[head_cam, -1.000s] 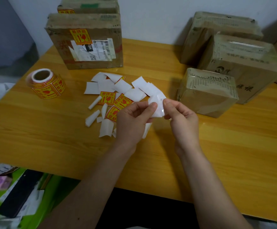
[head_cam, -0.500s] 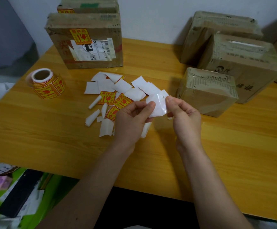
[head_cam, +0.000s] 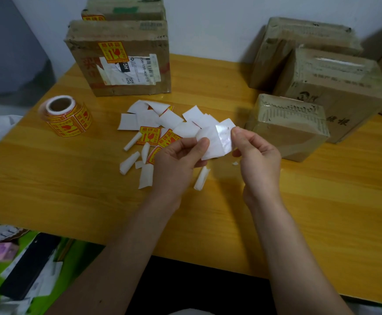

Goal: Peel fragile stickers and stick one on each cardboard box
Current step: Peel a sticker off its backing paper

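Both hands are up over the middle of the table (head_cam: 208, 223), working one sticker (head_cam: 217, 142) held white side toward the camera: the left hand (head_cam: 176, 162) pinches its left edge between thumb and fingers, the right hand (head_cam: 257, 160) pinches the right edge, where a glossy flap looks to be lifting away. So each grip is clamped on that one piece, and the step in hand is probably splitting sticker from backing. To do it well, I would keep the left pinch firm on the backing only, peel the flap back slowly at a low angle, and touch as little of the glue as possible, since thin paper like this will likely curl and stick to itself. The piece is small, square and shiny, slightly bowed. Beneath lie scraps (head_cam: 169, 119), flat white squares and tight little rolls, mixed with a few red-and-yellow stickers lying face up. At far left a roll (head_cam: 67, 117) of the same printed labels lies with its core facing up. The far box (head_cam: 119, 60) is worn brown card, already labelled; the right boxes (head_cam: 285, 126) are taped, glossy in patches, and show no label on the faces in view.
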